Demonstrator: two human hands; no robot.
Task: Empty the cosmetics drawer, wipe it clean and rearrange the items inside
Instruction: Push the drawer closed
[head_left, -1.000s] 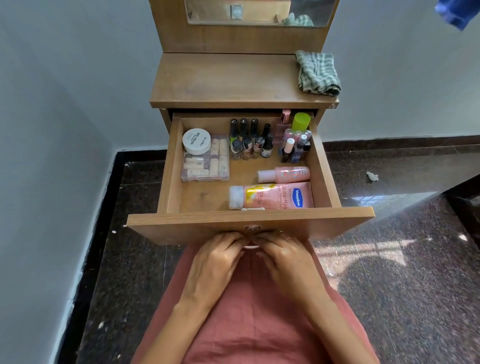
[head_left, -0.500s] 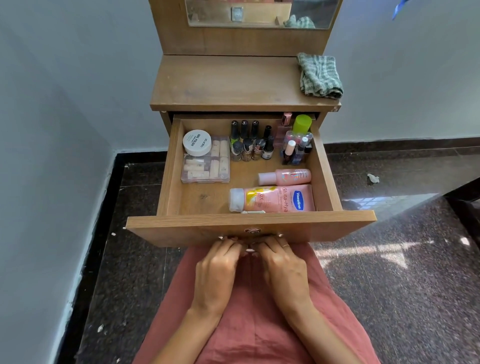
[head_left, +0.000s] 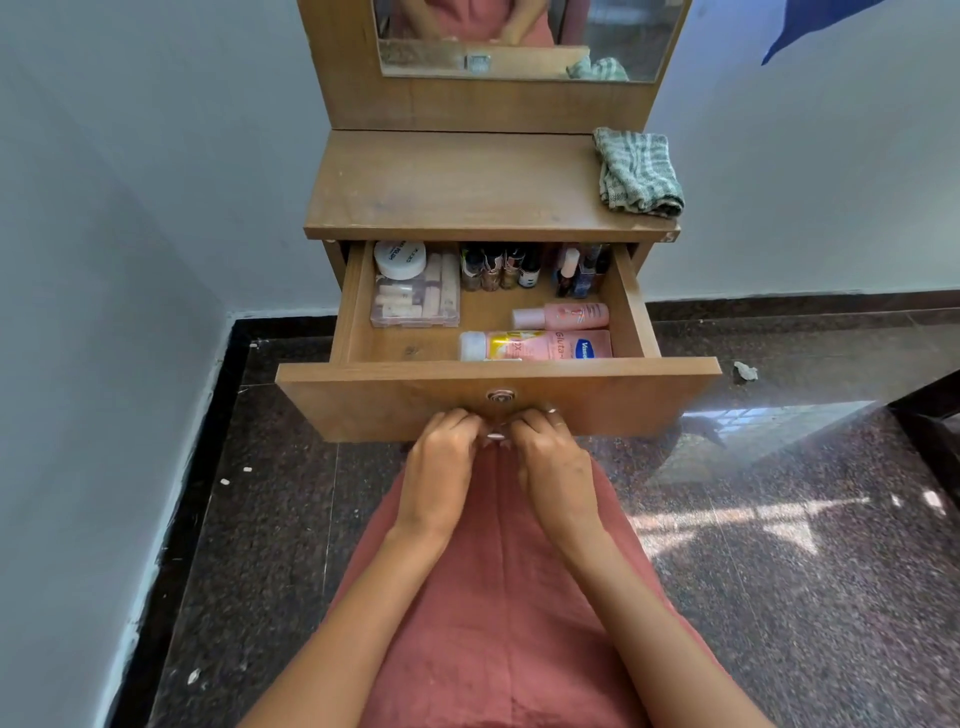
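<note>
Since the earlier frame the drawer (head_left: 498, 400) sits less far out; its rear bottles now tuck under the tabletop (head_left: 467, 182). Left hand (head_left: 441, 462) and right hand (head_left: 553, 462) curl together, knuckles up, just below the drawer's front panel, apparently holding nothing. Contents lie directly beyond; the lotion tube (head_left: 537, 345) lies nearest, long axis parallel to the panel, slightly nearer the right hand.

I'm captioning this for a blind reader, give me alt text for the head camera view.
Both hands, left and right, curl under the front of an open drawer holding cosmetics: lotion tube, pink bottle, white jar. A green cloth lies on the dresser top.
</note>
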